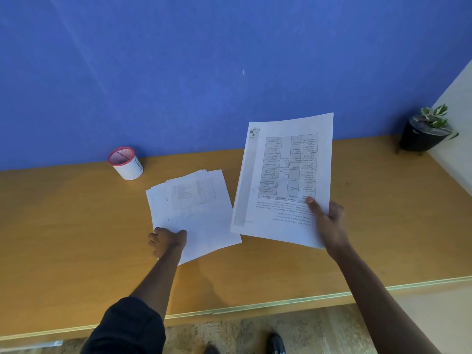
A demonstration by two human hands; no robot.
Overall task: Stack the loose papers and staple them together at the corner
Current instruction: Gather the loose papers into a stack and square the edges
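At the far left of the wooden bench (pixel 63 226), close to the blue wall (pixel 178 60), stands a white cup (pixel 125 163) with a red rim. At about 4 o'clock from the cup lies a loose pile (pixel 190 213) of papers, flat on the bench, the sheets fanned and out of line at the far edge. The left hand (pixel 167 240) rests on the pile's near left corner, fingers curled shut and pinching the paper edge; a dark sleeve (pixel 127 325) covers the arm above the elbow. Just right of the pile, at its 3 o'clock, a printed sheaf (pixel 286 175) is held up and tilted, its near left corner reaching over the pile's right edge. Its top page shows a table of text, upside down to the viewer. The right hand (pixel 329 221) grips the sheaf at its near right corner, thumb on top of the page and fingers beneath. At the far right, about 2 o'clock from the sheaf, a small plant (pixel 431 118) sits in a black pot (pixel 419 139) on the bench by the wall
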